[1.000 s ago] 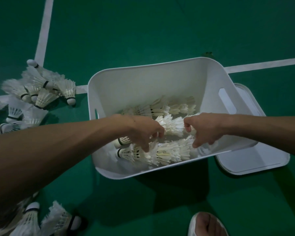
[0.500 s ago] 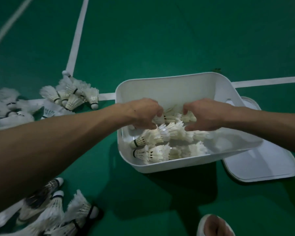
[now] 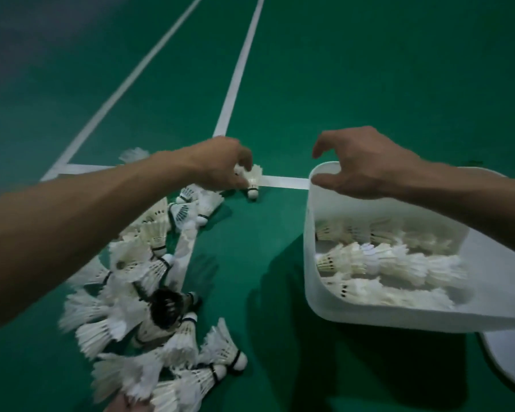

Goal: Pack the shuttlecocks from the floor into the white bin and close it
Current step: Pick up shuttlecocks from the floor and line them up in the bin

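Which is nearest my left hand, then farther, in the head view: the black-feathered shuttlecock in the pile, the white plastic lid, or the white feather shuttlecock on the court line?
1. White feather shuttlecock on the court line, at the left hand's fingertips.
2. Black-feathered shuttlecock, in the pile below.
3. White plastic lid, far right.

Your left hand (image 3: pixel 220 166) and right hand (image 3: pixel 366 165) are bare, unringed; forearms (image 3: pixel 101 212) uncovered, entering at 8 and 3 o'clock.
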Demonstrator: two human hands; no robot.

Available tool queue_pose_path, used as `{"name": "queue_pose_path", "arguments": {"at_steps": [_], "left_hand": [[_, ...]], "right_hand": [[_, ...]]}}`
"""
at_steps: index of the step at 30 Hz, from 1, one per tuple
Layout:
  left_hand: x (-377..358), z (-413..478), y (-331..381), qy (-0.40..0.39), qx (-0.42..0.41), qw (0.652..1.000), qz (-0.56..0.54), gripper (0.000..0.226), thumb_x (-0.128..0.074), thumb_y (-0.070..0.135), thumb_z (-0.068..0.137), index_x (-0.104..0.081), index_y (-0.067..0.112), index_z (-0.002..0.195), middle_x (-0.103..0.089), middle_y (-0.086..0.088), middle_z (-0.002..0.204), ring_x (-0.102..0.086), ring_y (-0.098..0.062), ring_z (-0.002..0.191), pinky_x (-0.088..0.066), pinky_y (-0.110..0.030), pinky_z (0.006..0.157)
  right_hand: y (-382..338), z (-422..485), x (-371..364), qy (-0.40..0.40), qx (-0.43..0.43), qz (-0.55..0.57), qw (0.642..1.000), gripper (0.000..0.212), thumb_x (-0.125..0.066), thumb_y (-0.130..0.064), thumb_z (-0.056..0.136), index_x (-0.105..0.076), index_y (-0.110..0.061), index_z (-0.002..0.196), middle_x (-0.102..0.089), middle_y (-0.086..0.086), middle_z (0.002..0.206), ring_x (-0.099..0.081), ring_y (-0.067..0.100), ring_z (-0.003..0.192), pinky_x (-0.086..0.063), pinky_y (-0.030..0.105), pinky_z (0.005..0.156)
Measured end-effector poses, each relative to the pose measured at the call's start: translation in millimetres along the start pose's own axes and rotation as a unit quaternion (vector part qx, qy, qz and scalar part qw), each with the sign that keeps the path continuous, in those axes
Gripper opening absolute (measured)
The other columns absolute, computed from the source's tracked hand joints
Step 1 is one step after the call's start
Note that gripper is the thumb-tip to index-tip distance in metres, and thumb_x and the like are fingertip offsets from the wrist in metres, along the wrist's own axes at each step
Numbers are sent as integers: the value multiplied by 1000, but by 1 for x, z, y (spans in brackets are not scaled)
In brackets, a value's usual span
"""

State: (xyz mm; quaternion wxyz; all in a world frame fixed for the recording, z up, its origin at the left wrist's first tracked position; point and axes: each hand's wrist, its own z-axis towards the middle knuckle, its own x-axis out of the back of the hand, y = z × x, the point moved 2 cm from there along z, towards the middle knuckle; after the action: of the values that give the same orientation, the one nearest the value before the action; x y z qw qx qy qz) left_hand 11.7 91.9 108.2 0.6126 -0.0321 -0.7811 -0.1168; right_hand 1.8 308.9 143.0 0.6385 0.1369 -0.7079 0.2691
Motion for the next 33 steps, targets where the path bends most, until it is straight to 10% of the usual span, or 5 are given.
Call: {"name": "queue_pose_path", "arguments": {"at_steps": [9, 19, 30, 33], "left_hand": [[-74, -33, -104, -38, 142, 986, -74, 44, -64, 35, 88, -53, 17, 127, -48, -13, 130, -52, -27, 112, -40, -34, 96], [-104, -20, -135, -14, 114, 984, -138, 51, -68, 26, 86, -48, 23, 133, -42, -5, 138, -46, -21, 120, -36, -32, 101], [-139, 6, -152, -53, 136, 977, -157, 71, -64, 7, 85, -29, 35, 140, -41, -6, 139, -50, -22, 117, -44, -34, 96], [-135, 11, -153, -22, 145, 972, -182, 79, -53, -9, 81, -29, 38, 139, -47, -7, 132, -52, -19, 108, -53, -32, 83]], "right_hand": [[-83, 55, -71, -86, 75, 0, 993, 36, -66, -33, 83, -58, -18, 114, -63, 9, 111, -56, 29, 104, -50, 37, 87], [-73, 136, -122, -141, 37, 45, 988, 41, -68, -27, 83, -55, -16, 121, -60, 7, 122, -58, 24, 104, -49, 33, 91], [-68, 190, -165, -158, 16, 100, 982, 49, -70, -14, 83, -47, -17, 127, -54, 7, 113, -61, 20, 68, -51, 28, 49], [-60, 197, -168, -132, 13, 89, 987, 48, -68, -11, 82, -50, -17, 126, -57, 8, 118, -60, 23, 90, -54, 34, 73]]}}
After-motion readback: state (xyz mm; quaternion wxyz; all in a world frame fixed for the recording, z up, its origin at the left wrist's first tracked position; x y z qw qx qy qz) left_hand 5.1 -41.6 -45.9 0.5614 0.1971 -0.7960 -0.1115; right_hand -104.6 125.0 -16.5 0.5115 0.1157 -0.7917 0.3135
